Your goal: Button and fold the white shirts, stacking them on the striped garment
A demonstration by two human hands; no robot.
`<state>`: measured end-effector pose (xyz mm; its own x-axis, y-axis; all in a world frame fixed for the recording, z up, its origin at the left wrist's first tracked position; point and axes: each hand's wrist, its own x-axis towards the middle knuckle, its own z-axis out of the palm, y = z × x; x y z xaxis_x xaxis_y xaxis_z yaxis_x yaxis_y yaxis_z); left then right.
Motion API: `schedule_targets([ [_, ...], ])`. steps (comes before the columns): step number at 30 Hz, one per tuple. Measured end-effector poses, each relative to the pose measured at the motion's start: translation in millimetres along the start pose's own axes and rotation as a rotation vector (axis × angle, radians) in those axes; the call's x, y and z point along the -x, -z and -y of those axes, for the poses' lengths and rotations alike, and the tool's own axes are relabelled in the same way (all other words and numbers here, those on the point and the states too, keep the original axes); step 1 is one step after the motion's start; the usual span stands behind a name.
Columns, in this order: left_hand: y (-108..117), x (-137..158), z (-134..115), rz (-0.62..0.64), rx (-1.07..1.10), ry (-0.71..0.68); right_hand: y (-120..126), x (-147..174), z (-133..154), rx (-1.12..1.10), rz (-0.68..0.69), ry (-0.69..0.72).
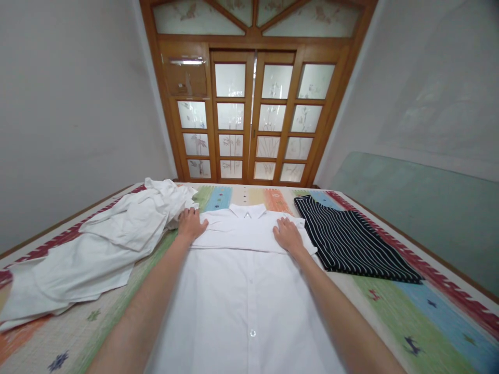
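Head view: a white, collared, button-front shirt (251,291) spreads lower centre, left hand (191,224) and right hand (287,235) resting on its upper folds, seemingly keeping them flat; whether fingers pinch, I can't tell. Crumpled white cloth (113,239) lies left.

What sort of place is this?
Probably a room in a home: there are wooden doors with patterned glass panes, and a colourful patterned cover with clothes lying on it, including a white shirt.

Head view, facing forward and down over shirt (241,291).
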<state>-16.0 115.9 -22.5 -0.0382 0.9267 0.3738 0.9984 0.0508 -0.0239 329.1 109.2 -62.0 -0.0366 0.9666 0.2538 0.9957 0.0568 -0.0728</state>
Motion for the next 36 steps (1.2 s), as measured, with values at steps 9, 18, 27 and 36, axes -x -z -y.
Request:
schedule_targets([
  [9, -1, -10, 5, 0.076, -0.004, -0.083, 5, 2, 4, -0.014, 0.003, -0.025],
  [18, 3, 0, 1, 0.005, -0.052, 0.021, 9, 3, 6, -0.046, 0.028, -0.12],
  [27, 17, 15, -20, 0.093, 0.093, -0.102, 12, 4, 5, 0.0, -0.011, 0.165],
  [36, -5, 61, -38, 0.185, 0.131, -0.14, 9, 28, 10, -0.044, 0.17, 0.229],
])
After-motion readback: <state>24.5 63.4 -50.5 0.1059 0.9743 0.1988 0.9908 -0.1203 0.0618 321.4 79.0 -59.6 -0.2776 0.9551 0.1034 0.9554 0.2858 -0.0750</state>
